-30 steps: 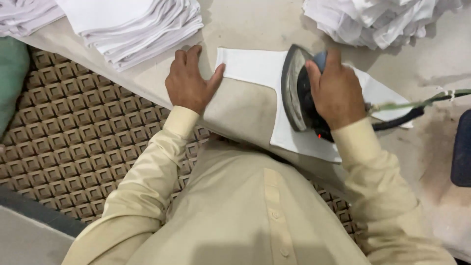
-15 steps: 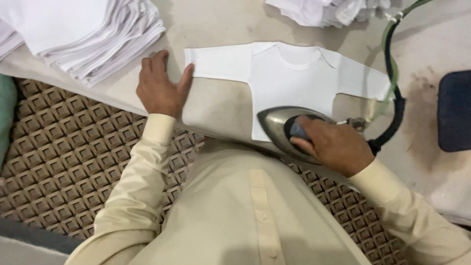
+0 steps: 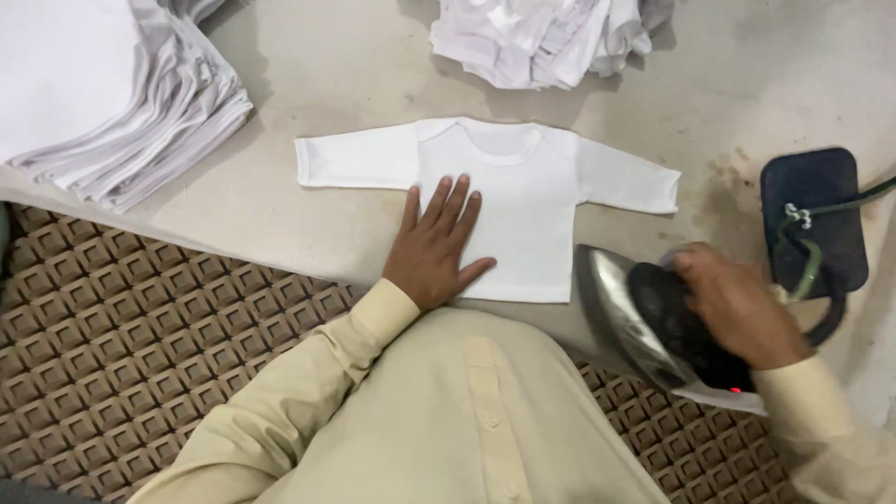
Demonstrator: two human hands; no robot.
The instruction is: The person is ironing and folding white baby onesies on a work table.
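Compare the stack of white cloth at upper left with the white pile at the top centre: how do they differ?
The stack at upper left is folded flat, its layered edges lined up; the pile at top centre is crumpled and loose. The stack looks broader and runs off the frame's left edge; the pile is cut off by the top edge. The stack lies at the table's near edge; the pile lies farther back, just beyond the small shirt. Both are white cloth on the same table.

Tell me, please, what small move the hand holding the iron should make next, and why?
Probably swing the iron left onto the small white shirt. The right hand holds it tilted beside the shirt, while the left hand presses the shirt flat on the table.
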